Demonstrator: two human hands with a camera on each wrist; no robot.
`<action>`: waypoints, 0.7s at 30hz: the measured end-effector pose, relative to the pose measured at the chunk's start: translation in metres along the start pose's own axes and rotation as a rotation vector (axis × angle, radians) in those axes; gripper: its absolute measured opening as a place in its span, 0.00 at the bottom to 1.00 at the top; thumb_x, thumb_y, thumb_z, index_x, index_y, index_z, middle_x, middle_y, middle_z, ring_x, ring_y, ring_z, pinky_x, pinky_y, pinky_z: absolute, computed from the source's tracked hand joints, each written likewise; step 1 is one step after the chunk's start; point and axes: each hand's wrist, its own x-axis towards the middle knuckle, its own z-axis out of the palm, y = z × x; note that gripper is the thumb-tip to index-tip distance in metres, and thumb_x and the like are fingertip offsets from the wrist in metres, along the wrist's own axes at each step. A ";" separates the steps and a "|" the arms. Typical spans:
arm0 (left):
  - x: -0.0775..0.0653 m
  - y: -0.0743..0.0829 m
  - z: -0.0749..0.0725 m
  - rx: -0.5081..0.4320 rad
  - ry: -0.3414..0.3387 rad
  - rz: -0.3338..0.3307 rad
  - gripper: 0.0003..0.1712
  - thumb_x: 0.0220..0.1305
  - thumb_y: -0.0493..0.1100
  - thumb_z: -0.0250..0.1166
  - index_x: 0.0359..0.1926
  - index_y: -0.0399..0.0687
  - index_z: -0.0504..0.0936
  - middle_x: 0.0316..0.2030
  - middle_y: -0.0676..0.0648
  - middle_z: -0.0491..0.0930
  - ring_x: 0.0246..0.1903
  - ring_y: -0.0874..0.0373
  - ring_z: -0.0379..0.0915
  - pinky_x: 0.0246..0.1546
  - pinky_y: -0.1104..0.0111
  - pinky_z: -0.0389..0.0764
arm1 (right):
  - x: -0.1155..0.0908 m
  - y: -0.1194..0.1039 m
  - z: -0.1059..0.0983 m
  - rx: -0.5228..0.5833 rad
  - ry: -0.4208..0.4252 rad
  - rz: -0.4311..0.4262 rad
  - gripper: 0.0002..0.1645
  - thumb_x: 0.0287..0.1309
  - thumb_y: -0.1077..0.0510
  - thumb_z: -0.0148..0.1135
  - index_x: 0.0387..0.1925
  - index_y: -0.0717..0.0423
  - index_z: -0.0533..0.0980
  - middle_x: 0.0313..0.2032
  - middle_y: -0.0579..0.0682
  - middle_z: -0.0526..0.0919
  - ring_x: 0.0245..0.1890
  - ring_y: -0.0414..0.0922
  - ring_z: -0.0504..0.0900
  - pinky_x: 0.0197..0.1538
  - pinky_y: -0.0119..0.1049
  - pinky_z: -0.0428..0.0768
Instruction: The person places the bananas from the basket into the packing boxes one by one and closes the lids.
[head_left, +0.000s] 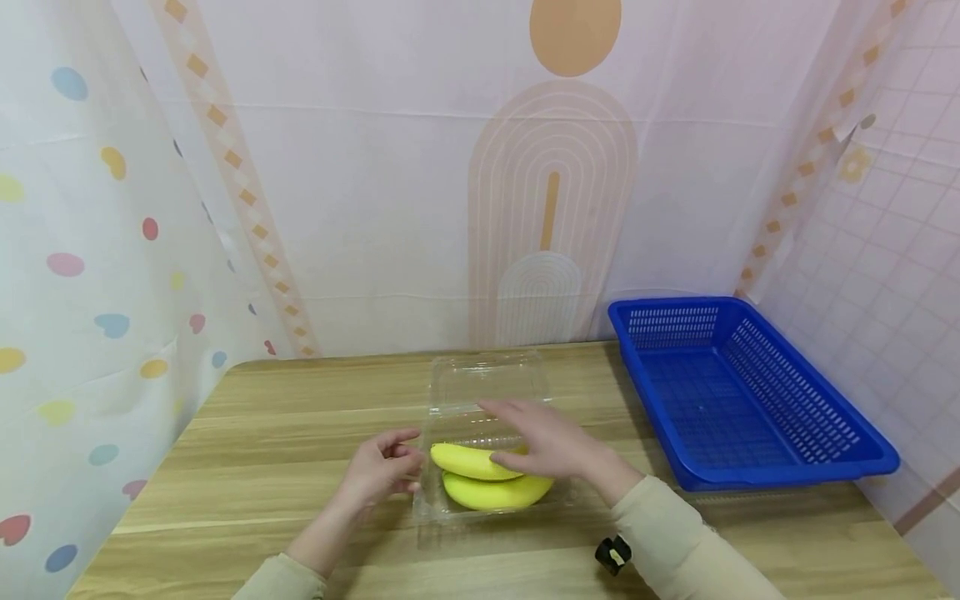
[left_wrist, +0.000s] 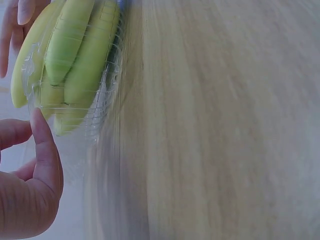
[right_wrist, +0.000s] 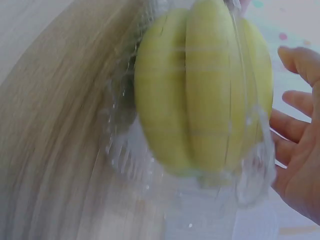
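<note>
A clear plastic clamshell box [head_left: 427, 505] lies on the table, its lid [head_left: 487, 383] folded back toward the wall. Yellow bananas [head_left: 495, 493] sit side by side in the base; in the right wrist view the bananas [right_wrist: 210, 95] show through the ridged clear wall. My left hand [head_left: 381, 468] is at the box's left side, fingers slightly bent and spread, with a fingertip right at the edge in the left wrist view. Above the bananas my right hand [head_left: 551, 442] reaches across with fingers extended, covering part of the fruit and the box's right side.
A blue plastic basket [head_left: 757, 479] with slotted walls stands at the right of the wood-grain table [head_left: 300, 417]. Near my right sleeve lies a small black object [head_left: 612, 555]. Patterned cloth [head_left: 375, 208] hangs behind and on both sides.
</note>
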 end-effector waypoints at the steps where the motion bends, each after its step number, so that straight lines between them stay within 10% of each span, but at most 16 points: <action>1: 0.000 0.000 0.000 -0.001 0.001 -0.001 0.29 0.63 0.26 0.62 0.64 0.26 0.68 0.38 0.41 0.76 0.31 0.56 0.75 0.27 0.70 0.85 | -0.001 0.002 -0.001 0.021 0.024 0.008 0.43 0.62 0.49 0.66 0.74 0.56 0.60 0.62 0.54 0.76 0.61 0.51 0.74 0.66 0.51 0.71; 21: 0.008 0.003 -0.005 0.077 0.058 0.019 0.24 0.65 0.32 0.62 0.61 0.27 0.73 0.40 0.42 0.77 0.31 0.56 0.77 0.29 0.69 0.84 | -0.020 0.044 -0.005 0.297 0.435 0.241 0.28 0.62 0.64 0.64 0.63 0.67 0.70 0.45 0.58 0.84 0.48 0.55 0.82 0.58 0.54 0.78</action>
